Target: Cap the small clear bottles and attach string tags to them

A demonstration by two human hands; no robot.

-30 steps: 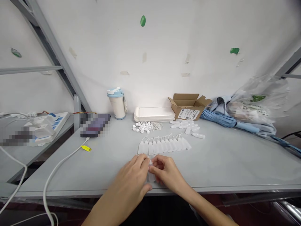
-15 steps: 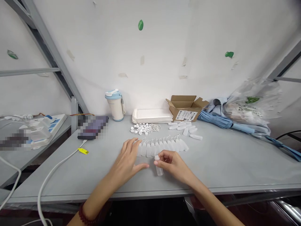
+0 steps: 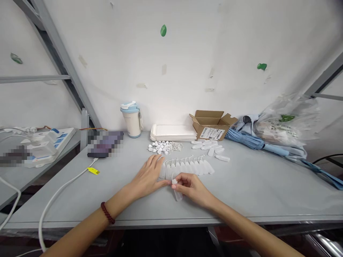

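My right hand pinches a small translucent plastic bottle near its top, where a short white tip sticks up. The bottle tilts over the table in front of a row of similar flat bottles with thin white strings at their tops. My left hand lies with fingers apart by the left end of that row, its thumb tip close to the held bottle's top. Behind the row are loose white caps and a small heap of white strings. Several loose translucent bottles lie to the right.
At the back stand a blue-lidded cup, a stack of white flat pieces and an open cardboard box. A blue umbrella and a plastic bag lie right. A cabled phone lies left, near a power strip.
My right hand has moved slightly left with the bottle. My left thumb has come up close to the bottle's top. The camera view has shifted a little.
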